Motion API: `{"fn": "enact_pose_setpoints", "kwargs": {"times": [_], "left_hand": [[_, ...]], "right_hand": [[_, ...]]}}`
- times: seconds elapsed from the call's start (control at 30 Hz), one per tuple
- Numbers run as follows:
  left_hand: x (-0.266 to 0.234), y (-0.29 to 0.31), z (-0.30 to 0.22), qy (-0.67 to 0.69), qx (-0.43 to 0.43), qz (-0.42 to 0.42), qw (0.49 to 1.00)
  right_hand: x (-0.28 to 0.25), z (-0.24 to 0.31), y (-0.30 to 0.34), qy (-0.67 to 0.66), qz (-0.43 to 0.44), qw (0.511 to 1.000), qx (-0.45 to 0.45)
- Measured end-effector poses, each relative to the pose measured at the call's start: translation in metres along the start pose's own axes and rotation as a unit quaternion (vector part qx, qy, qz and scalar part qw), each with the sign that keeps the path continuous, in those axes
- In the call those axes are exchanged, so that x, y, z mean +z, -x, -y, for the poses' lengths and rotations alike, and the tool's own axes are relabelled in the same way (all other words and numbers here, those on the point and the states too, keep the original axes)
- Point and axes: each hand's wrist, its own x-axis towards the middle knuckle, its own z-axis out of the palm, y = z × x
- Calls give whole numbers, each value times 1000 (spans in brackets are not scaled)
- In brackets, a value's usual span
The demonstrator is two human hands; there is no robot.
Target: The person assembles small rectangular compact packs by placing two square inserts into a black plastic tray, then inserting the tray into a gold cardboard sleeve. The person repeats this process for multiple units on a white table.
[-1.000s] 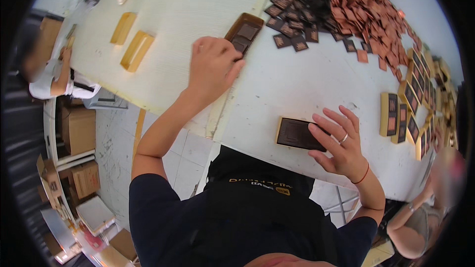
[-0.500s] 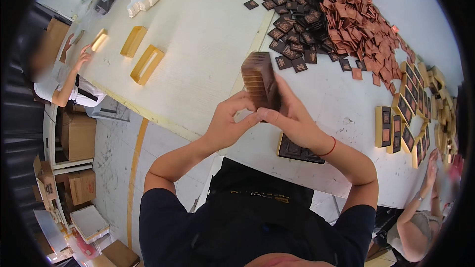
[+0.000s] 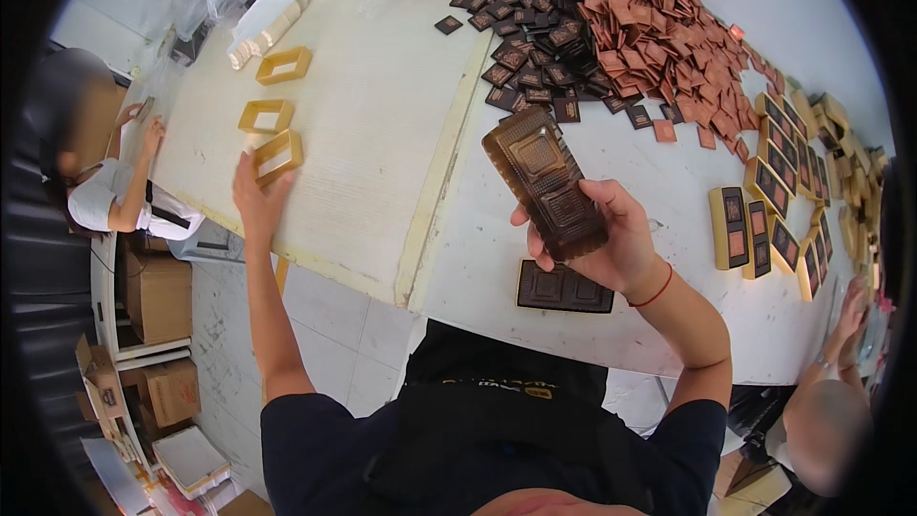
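My right hand (image 3: 621,234) grips a glossy brown plastic tray (image 3: 554,167) with two square recesses, tilted above the table; whether several are nested together I cannot tell. Below it, a similar dark tray (image 3: 565,298) lies on the table near the front edge. My left hand (image 3: 260,193) is stretched far out to the left, thumb and fingers apart around the near end of a gold open-centred box frame (image 3: 277,159). Two more such gold frames, a middle one (image 3: 266,117) and a farther one (image 3: 284,65), stand beyond it.
Heaps of black squares (image 3: 535,29) and copper-brown squares (image 3: 650,29) cover the back. Filled gold boxes (image 3: 730,227) stand in rows at right. A white stack (image 3: 272,29) lies back left. One person (image 3: 110,196) works at left, another (image 3: 826,420) at right.
My left hand has left the tray and swung left to the gold frames. My right hand keeps the tray, now turned with its recesses showing. A third gold frame now stands with the two.
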Motion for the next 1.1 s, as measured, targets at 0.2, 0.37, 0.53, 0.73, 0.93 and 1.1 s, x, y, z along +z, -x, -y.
{"fn": "enact_pose_setpoints", "kwargs": {"times": [0.2,0.37,0.53,0.73,0.93,1.1], "left_hand": [[-7,12,-89,194,30,144,970],[6,35,-198,346,111,265,893],[15,36,-233,442,119,343,820],[14,36,-238,437,91,344,826],[13,42,-237,429,104,331,834],[9,40,-243,441,91,359,818]], "right_hand": [[10,11,0,288,-87,953,-44],[5,10,-3,749,-33,631,-198],[7,17,11,868,-66,455,-191],[20,22,11,896,-22,411,-165],[23,23,8,894,-18,444,-62],[-6,-1,-10,877,2,455,-155]]}}
